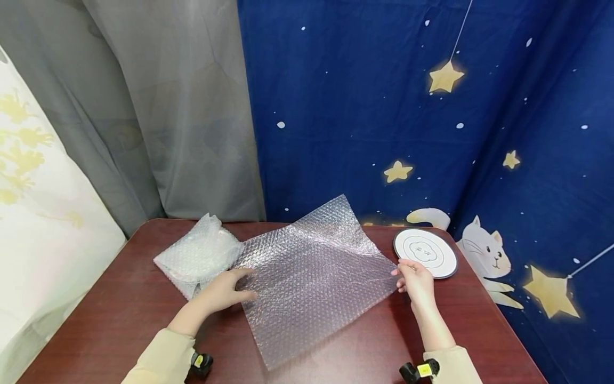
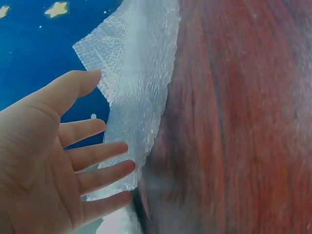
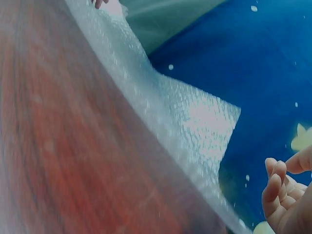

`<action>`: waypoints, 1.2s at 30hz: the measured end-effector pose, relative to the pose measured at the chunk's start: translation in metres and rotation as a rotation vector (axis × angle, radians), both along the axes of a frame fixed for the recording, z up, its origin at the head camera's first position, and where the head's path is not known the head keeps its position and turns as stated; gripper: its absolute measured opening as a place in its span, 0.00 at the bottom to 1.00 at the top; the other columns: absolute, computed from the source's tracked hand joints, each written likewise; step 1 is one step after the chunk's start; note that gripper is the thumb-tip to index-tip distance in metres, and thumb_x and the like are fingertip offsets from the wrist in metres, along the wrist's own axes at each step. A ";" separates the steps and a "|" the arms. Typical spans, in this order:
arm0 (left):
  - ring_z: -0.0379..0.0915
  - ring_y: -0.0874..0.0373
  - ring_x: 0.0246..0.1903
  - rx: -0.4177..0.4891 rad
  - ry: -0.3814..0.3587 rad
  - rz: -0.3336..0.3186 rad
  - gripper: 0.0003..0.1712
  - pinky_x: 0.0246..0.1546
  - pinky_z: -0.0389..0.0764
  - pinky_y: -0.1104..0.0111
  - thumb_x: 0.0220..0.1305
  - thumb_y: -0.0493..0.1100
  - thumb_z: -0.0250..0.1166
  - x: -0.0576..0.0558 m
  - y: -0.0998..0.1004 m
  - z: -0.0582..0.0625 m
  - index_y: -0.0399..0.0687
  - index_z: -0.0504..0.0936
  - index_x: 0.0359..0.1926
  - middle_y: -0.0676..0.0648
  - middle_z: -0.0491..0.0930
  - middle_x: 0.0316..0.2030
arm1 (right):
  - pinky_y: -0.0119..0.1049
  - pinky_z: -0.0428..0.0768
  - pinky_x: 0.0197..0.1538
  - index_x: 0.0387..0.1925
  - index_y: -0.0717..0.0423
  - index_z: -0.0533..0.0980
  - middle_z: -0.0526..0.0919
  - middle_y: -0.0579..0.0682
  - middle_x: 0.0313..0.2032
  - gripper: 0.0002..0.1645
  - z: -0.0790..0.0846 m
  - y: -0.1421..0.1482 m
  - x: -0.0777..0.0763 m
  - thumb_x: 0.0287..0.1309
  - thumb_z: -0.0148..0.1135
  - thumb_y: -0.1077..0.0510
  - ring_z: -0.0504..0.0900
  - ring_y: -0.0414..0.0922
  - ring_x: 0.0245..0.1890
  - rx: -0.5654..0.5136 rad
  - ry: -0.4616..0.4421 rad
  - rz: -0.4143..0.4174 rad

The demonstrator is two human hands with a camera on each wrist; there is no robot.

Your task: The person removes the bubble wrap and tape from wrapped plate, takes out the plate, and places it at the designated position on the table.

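Bubble wrap [image 1: 312, 282] lies between left fingers [image 1: 242, 272] and right fingers [image 1: 406, 264].

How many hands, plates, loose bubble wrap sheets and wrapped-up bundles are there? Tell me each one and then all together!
Hands: 2 (left hand, right hand)
Plate: 1
Loose bubble wrap sheet: 1
Wrapped-up bundle: 1
Total: 5

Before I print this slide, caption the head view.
Left hand and right hand at opposite sides of a bubble-wrap sheet, spread between a wrapped bundle and a white plate.
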State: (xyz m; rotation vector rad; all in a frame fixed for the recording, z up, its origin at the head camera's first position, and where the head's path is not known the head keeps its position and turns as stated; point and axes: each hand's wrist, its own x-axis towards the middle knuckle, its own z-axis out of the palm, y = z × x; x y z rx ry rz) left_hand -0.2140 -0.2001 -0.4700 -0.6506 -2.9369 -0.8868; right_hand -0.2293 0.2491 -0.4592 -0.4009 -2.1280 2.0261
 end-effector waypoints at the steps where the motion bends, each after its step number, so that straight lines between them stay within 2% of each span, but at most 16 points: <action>1: 0.72 0.43 0.54 0.006 -0.003 0.016 0.34 0.53 0.72 0.51 0.57 0.52 0.69 0.000 -0.001 0.000 0.35 0.75 0.59 0.38 0.77 0.54 | 0.26 0.71 0.17 0.54 0.73 0.67 0.80 0.44 0.21 0.19 0.002 -0.004 0.000 0.64 0.50 0.65 0.70 0.34 0.12 -0.002 0.001 0.007; 7: 0.80 0.50 0.41 0.029 0.017 0.086 0.27 0.42 0.78 0.55 0.59 0.48 0.67 0.002 -0.009 0.001 0.39 0.78 0.56 0.45 0.83 0.41 | 0.25 0.71 0.18 0.49 0.71 0.70 0.81 0.48 0.24 0.14 0.010 -0.033 -0.002 0.63 0.52 0.67 0.71 0.35 0.13 -0.031 0.042 0.061; 14: 0.75 0.63 0.29 0.056 0.077 0.136 0.22 0.34 0.76 0.61 0.61 0.44 0.66 0.004 -0.018 0.002 0.37 0.79 0.54 0.57 0.81 0.28 | 0.26 0.72 0.17 0.44 0.73 0.75 0.82 0.57 0.27 0.12 0.011 -0.069 -0.002 0.61 0.54 0.69 0.71 0.37 0.13 -0.042 0.103 0.118; 18: 0.71 0.65 0.24 0.047 0.097 0.176 0.20 0.28 0.73 0.64 0.62 0.43 0.64 0.006 -0.025 0.006 0.38 0.80 0.53 0.56 0.79 0.27 | 0.27 0.73 0.18 0.43 0.71 0.78 0.82 0.59 0.28 0.12 0.009 -0.089 0.001 0.60 0.55 0.69 0.72 0.37 0.13 -0.011 0.102 0.168; 21: 0.71 0.64 0.23 0.031 0.101 0.206 0.19 0.27 0.73 0.64 0.64 0.44 0.63 0.007 -0.030 0.010 0.40 0.80 0.53 0.54 0.80 0.28 | 0.28 0.74 0.19 0.43 0.71 0.78 0.82 0.64 0.30 0.11 0.021 -0.104 0.010 0.60 0.55 0.69 0.72 0.38 0.14 -0.008 0.100 0.226; 25: 0.73 0.63 0.24 0.019 0.114 0.241 0.19 0.27 0.74 0.62 0.64 0.45 0.63 0.010 -0.038 0.015 0.40 0.80 0.53 0.51 0.81 0.30 | 0.29 0.75 0.21 0.43 0.74 0.77 0.82 0.62 0.29 0.11 0.041 -0.122 0.023 0.60 0.53 0.71 0.74 0.39 0.16 -0.012 0.105 0.301; 28: 0.75 0.62 0.25 0.003 0.127 0.265 0.19 0.27 0.75 0.62 0.64 0.44 0.62 0.011 -0.044 0.017 0.39 0.80 0.53 0.50 0.81 0.30 | 0.29 0.76 0.22 0.43 0.74 0.76 0.82 0.62 0.29 0.12 0.043 -0.132 0.024 0.60 0.53 0.70 0.74 0.40 0.16 -0.013 0.111 0.333; 32: 0.75 0.61 0.25 -0.009 0.140 0.301 0.19 0.24 0.74 0.63 0.65 0.44 0.61 0.012 -0.053 0.020 0.39 0.80 0.53 0.51 0.81 0.29 | 0.31 0.78 0.24 0.44 0.74 0.76 0.81 0.68 0.32 0.12 0.046 -0.144 0.026 0.62 0.53 0.69 0.77 0.41 0.18 -0.028 0.124 0.375; 36: 0.74 0.61 0.24 -0.005 0.152 0.338 0.19 0.21 0.72 0.64 0.65 0.44 0.60 0.013 -0.062 0.022 0.39 0.80 0.53 0.51 0.80 0.28 | 0.33 0.80 0.27 0.43 0.75 0.76 0.81 0.66 0.32 0.12 0.049 -0.154 0.027 0.62 0.54 0.69 0.80 0.44 0.22 -0.041 0.144 0.414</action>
